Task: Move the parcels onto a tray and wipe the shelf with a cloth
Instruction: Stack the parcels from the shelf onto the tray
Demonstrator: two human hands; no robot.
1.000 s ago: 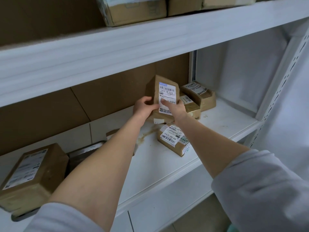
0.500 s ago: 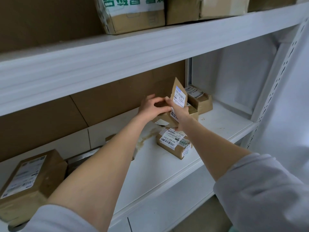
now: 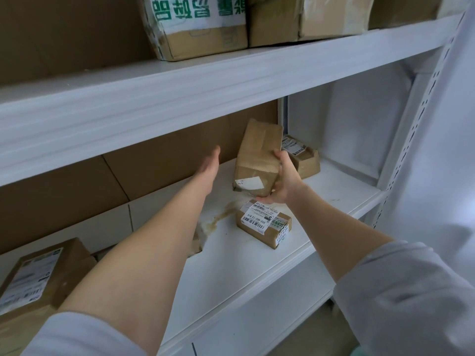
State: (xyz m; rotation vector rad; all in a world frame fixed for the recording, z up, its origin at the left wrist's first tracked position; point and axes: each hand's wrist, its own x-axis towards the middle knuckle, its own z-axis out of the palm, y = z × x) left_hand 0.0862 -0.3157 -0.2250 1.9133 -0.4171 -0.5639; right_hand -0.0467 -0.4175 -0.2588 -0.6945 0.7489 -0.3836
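My right hand (image 3: pixel 284 181) grips a brown cardboard parcel (image 3: pixel 258 155) from its right side and bottom, holding it tilted above the white shelf (image 3: pixel 244 258). My left hand (image 3: pixel 209 167) is flat with straight fingers just left of that parcel, apart from it. A small labelled parcel (image 3: pixel 264 223) lies on the shelf below my right hand. Another brown parcel (image 3: pixel 300 156) sits at the back right corner, partly hidden by the held one. A brownish stain (image 3: pixel 218 220) marks the shelf. A large parcel (image 3: pixel 38 278) rests at the far left; what it sits on is hidden.
The upper shelf (image 3: pixel 205 80) hangs low over the work area and carries large boxes (image 3: pixel 200 24). A white perforated upright (image 3: pixel 411 140) bounds the shelf on the right. Brown cardboard (image 3: pixel 154 160) lines the back wall.
The parcel, held in both hands before, is now lifted and turned so its label faces away, gripped by my right hand alone. My left hand has let go and opened.
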